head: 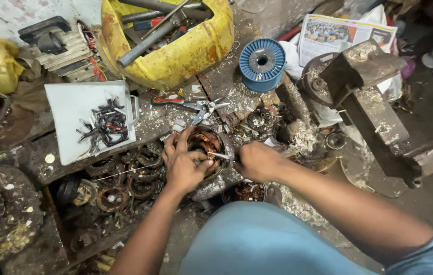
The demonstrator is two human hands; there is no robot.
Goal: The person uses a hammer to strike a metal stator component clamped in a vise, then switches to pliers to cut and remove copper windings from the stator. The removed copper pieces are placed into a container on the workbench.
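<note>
So both hands are on this motor stator (211, 147) with copper windings, sitting on the cluttered, grimy bench (33, 168) just below the snips (198, 106). The left hand (183, 163) is wrapped around the stator's near rim, fingers curled over the edge, and the right hand (257, 160) is closed round a thin metal tool (220, 156) poking into the windings. A white tray (74, 104) of dark scrap bits sits off to the left, with a blue wire spool (262, 62) and a yellow tub (175, 56) of tools further back.
</note>
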